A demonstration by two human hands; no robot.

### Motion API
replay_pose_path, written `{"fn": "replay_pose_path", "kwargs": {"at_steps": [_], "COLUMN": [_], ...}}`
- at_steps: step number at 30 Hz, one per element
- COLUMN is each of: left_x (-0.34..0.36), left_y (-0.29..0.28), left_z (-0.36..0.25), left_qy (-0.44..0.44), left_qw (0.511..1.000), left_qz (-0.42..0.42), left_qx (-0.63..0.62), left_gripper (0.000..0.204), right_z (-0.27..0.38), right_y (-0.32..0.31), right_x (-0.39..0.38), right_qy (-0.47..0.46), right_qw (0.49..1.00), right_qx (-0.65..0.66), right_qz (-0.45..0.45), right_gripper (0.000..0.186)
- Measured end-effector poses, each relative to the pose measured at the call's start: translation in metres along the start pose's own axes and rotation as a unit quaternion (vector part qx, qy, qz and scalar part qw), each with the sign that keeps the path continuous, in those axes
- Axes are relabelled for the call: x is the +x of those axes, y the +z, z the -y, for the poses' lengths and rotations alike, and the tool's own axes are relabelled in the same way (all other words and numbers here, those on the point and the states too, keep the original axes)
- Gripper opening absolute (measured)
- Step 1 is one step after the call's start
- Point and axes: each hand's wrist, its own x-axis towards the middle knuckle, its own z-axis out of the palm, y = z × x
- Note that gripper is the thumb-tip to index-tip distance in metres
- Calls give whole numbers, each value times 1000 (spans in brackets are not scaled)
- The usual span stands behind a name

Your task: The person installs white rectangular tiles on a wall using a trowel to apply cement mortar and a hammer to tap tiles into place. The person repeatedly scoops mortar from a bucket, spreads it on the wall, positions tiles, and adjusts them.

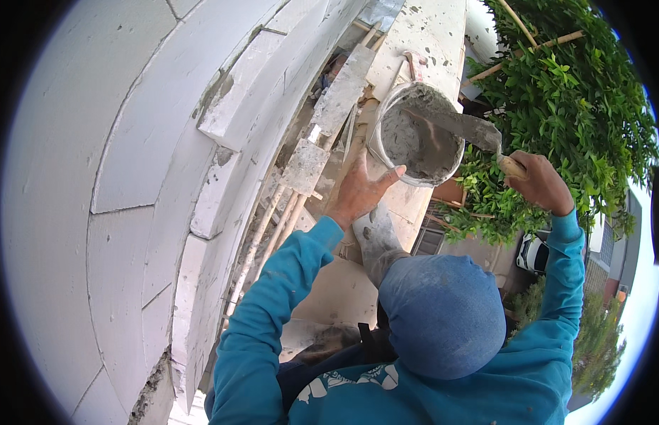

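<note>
My right hand (pixel 539 183) is closed around the wooden handle of a trowel (pixel 478 129). Its blade is smeared with grey mortar and reaches over the rim into a pale bucket (pixel 375 142). Wet grey mortar (pixel 414 138) lies inside, some of it stuck to the bucket's inner wall. Against the near left side of the bucket my left hand (pixel 361 188) is spread, thumb and fingers apart. Its thumb points toward the rim; whether all its fingers touch the bucket I cannot tell.
A pale block wall (pixel 131 142) rises on the left. Beside it are bamboo poles (pixel 255 244) and mortar-spotted board pieces (pixel 305 166). A red-handled tool (pixel 414 65) lies beyond the bucket on a pale plank (pixel 421 35). Leafy branches (pixel 563 92) fill the right. A rounded blue cloth shape (pixel 443 315) blocks the lower middle.
</note>
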Motion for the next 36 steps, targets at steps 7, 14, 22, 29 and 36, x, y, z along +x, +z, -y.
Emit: {"fn": "replay_pose_path", "kwargs": {"at_steps": [7, 14, 22, 29, 36], "left_x": [31, 34, 31, 33, 44], "left_y": [73, 62, 52, 54, 75], "left_z": [12, 23, 30, 33, 36], "left_qy": [57, 51, 139, 172, -81], "left_qw": [947, 960, 965, 952, 937], "left_qz": [-232, -169, -166, -179, -164], "left_qx": [-215, -217, -148, -180, -296], "left_gripper": [82, 62, 63, 66, 81], "right_z": [3, 65, 109, 76, 35], "right_y": [-45, -52, 20, 41, 22], "right_x": [95, 155, 124, 74, 75], "right_qy": [170, 39, -219, -234, -154], "right_qw": [961, 965, 922, 930, 938], "right_qx": [-31, -160, -310, -275, -308], "right_qz": [215, 207, 81, 75, -29], "right_gripper": [20, 27, 20, 26, 50]}}
